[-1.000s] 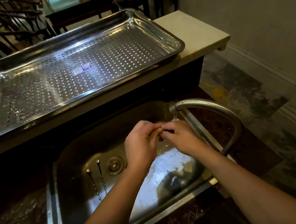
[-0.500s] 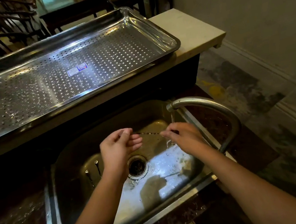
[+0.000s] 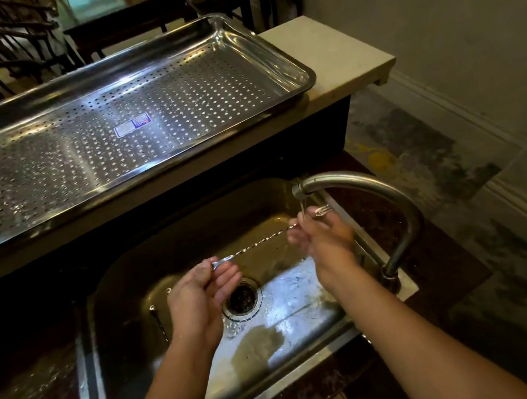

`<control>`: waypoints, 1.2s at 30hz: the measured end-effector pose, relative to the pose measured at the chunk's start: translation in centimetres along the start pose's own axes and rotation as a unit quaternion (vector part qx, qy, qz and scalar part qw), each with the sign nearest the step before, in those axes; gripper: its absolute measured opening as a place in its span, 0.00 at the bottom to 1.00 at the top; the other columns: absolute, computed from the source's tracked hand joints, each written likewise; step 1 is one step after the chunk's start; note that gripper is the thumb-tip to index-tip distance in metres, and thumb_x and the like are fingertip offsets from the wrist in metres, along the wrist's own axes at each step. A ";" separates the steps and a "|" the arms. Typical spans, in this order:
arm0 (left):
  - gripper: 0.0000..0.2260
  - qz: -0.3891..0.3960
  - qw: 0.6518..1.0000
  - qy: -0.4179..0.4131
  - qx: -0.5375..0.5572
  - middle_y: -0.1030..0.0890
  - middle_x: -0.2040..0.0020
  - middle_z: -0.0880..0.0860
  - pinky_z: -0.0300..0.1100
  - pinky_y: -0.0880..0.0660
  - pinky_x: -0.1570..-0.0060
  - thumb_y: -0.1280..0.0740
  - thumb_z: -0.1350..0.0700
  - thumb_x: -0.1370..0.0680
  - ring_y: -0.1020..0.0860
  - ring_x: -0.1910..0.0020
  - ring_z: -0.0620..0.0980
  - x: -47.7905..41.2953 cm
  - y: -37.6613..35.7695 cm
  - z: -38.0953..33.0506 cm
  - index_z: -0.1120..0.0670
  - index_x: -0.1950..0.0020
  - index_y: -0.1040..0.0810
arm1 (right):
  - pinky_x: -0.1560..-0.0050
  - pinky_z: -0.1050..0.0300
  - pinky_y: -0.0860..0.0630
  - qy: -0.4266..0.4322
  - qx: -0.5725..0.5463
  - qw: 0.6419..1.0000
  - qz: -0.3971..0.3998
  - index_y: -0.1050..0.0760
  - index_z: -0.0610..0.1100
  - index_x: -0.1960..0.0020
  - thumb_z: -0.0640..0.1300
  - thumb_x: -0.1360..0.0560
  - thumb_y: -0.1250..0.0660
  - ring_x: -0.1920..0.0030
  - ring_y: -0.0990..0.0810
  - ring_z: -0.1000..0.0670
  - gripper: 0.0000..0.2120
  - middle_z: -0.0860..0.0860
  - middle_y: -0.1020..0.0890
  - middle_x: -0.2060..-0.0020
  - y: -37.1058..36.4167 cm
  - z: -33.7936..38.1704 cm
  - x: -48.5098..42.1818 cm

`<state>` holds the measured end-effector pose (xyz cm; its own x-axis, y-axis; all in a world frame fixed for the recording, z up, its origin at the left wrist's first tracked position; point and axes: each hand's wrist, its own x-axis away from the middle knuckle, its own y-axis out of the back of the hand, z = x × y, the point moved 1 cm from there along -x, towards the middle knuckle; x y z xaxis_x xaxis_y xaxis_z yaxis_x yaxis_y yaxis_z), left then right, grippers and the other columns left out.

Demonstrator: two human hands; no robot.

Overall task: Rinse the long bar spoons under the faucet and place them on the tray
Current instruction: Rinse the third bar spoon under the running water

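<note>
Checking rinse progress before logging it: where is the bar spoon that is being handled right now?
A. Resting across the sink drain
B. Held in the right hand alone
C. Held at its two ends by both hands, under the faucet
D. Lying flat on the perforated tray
C: the left hand and right hand each pinch an end of the bar spoon beneath the faucet spout.

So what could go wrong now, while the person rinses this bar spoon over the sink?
1. The wet bar spoon is pinched only at its ends by the left hand and right hand; it might slip toward the open drain.
2. Water from the faucet may splash onto the counter.
</note>
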<state>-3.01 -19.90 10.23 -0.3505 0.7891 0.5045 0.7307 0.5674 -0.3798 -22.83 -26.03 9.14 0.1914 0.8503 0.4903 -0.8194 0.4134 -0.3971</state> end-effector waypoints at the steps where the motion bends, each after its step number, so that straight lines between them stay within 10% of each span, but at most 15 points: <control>1: 0.08 0.002 1.000 0.004 -0.003 0.16 0.64 0.61 0.45 0.17 0.64 0.40 0.63 0.19 0.15 0.63 0.57 0.0 0.1 0.3 0.64 0.53 0.23 | 0.65 0.59 0.18 -0.030 0.011 0.999 0.032 0.24 0.38 0.44 0.34 0.23 0.31 0.63 0.14 0.50 0.08 0.42 0.13 0.55 -0.1 -0.7 0.5; 5: 0.06 0.019 0.999 0.026 -0.011 0.16 0.62 0.61 0.47 0.17 0.59 0.38 0.64 0.20 0.15 0.63 0.56 0.6 0.6 1.6 0.63 0.52 0.22 | 0.62 0.58 0.17 -0.092 0.014 0.988 0.127 0.25 0.36 0.43 0.40 0.20 0.33 0.61 0.13 0.49 0.09 0.43 0.12 0.56 0.3 -2.9 1.5; 10: 0.06 0.017 1.000 0.025 -0.005 0.16 0.63 0.59 0.43 0.18 0.63 0.38 0.63 0.20 0.16 0.65 0.53 0.5 2.0 1.3 0.62 0.51 0.22 | 0.61 0.54 0.17 -0.065 -0.024 0.996 0.056 0.22 0.39 0.49 0.52 0.18 0.38 0.59 0.13 0.46 0.16 0.43 0.12 0.57 1.9 -1.3 -0.7; 17: 0.05 0.032 0.998 0.010 -0.050 0.20 0.67 0.56 0.40 0.19 0.67 0.37 0.64 0.21 0.20 0.70 0.49 0.6 2.4 1.9 0.63 0.49 0.22 | 0.60 0.56 0.17 -0.090 -0.002 0.984 0.155 0.23 0.38 0.45 0.39 0.21 0.32 0.58 0.14 0.48 0.06 0.40 0.14 0.52 1.3 -3.1 0.5; 24: 0.07 0.063 0.991 -0.042 -0.111 0.17 0.64 0.59 0.43 0.18 0.63 0.36 0.70 0.23 0.18 0.66 0.53 0.9 2.0 1.8 0.64 0.50 0.20 | 0.62 0.56 0.17 -0.057 -0.031 0.996 0.069 0.23 0.38 0.51 0.43 0.19 0.35 0.65 0.16 0.49 0.08 0.45 0.13 0.63 1.7 -0.6 -0.8; 31: 0.12 0.110 0.963 0.039 -0.241 0.31 0.73 0.53 0.34 0.43 0.77 0.36 0.56 0.20 0.37 0.78 0.47 0.6 0.9 3.0 0.60 0.59 0.19 | 0.60 0.57 0.18 -0.060 0.023 0.986 0.152 0.21 0.39 0.48 0.39 0.21 0.32 0.60 0.16 0.51 0.04 0.45 0.13 0.58 1.5 -0.6 -0.1; 36: 0.11 0.133 0.949 0.020 -0.284 0.31 0.72 0.53 0.36 0.42 0.76 0.33 0.59 0.22 0.39 0.76 0.47 0.7 0.9 3.2 0.57 0.64 0.19 | 0.65 0.58 0.18 -0.013 0.053 0.992 0.115 0.22 0.39 0.49 0.46 0.19 0.35 0.66 0.16 0.53 0.10 0.47 0.12 0.60 1.4 0.2 -0.9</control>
<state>-4.48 -18.11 7.72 -0.0946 0.8709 0.4823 0.9923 0.1217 -0.0250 -24.26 -26.32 8.29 -0.0208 0.9087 0.4168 -0.8925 0.1710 -0.4174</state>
